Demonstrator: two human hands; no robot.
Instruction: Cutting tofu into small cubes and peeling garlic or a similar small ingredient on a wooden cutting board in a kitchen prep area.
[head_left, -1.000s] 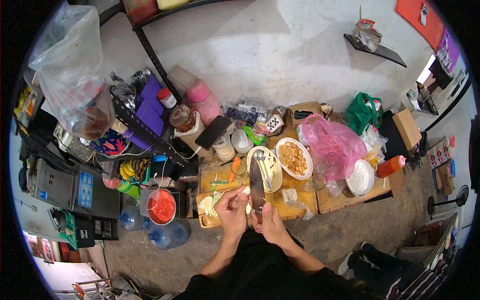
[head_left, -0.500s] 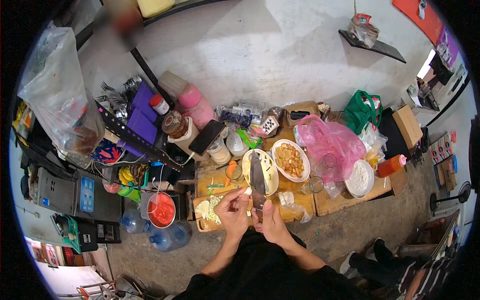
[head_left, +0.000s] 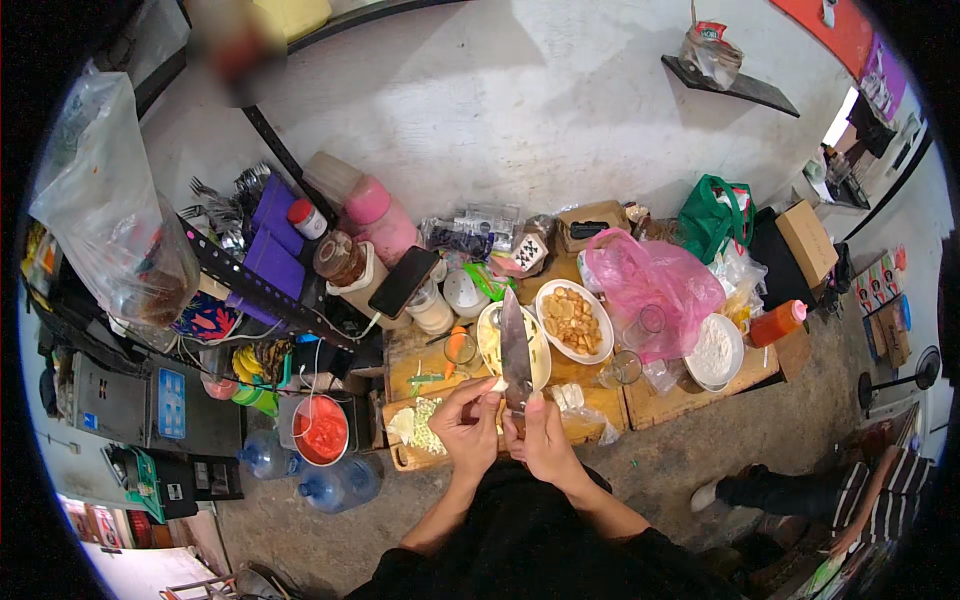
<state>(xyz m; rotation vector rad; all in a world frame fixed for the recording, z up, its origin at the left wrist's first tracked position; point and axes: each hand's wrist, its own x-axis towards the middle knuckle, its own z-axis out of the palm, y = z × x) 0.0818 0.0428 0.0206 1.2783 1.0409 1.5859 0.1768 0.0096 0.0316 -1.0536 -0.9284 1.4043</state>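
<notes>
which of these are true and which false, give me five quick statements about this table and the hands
1. The right hand holds a knife. True.
2. The left hand holds nothing. False: the left hand pinches a small white piece.
3. Chopped pale green bits lie to the left of the left hand. True.
4. The white powder shares a dish with the brown chunks. False: the white powder is apart from the brown chunks, farther right.
5. The phone is to the left of the pink plastic bag. True.
</notes>
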